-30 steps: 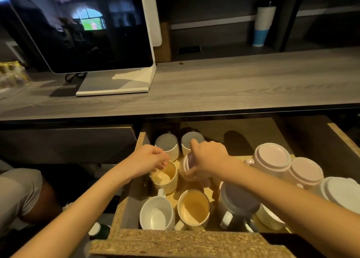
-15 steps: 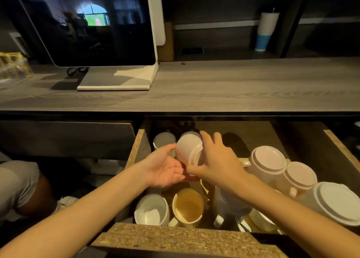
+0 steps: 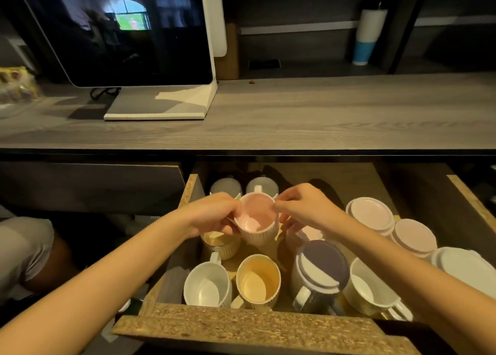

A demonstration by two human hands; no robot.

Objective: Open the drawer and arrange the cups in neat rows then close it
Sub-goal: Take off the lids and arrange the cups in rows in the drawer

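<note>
The drawer [image 3: 241, 325] stands pulled out below the tabletop [image 3: 295, 113], its raw chipboard front edge nearest the camera. Over its middle, both hands hold one pink ribbed cup [image 3: 257, 220] upright, mouth up, above the other cups. The left hand [image 3: 214, 215] has its grip closed round the cup's left side, fingers curled against the wall. The right hand [image 3: 303, 209] has a narrow grip on the right rim, pinching it with thumb and fingertips.

Just beneath the left hand sits a yellow ribbed cup [image 3: 220, 243], partly hidden. In the near row a white mug [image 3: 208, 285] and a yellow cup [image 3: 259, 278] stand side by side, mouths up, almost touching. To their right is a dark mug [image 3: 319, 269] turned upside down, its purple base showing and its handle pointing near. Right of that, a pale cup with a white inside [image 3: 367, 285] stands upright.

At the far left of the drawer two grey cups [image 3: 225, 187] stand side by side, beyond the hands. Along the right side, three upturned cups run in a line from far to near: two pink [image 3: 370, 213] and one white [image 3: 464, 269].

On the tabletop, far left, a monitor [image 3: 120, 32] stands on a white base. A white and blue tumbler [image 3: 367, 35] stands on a shelf at the far right.
</note>
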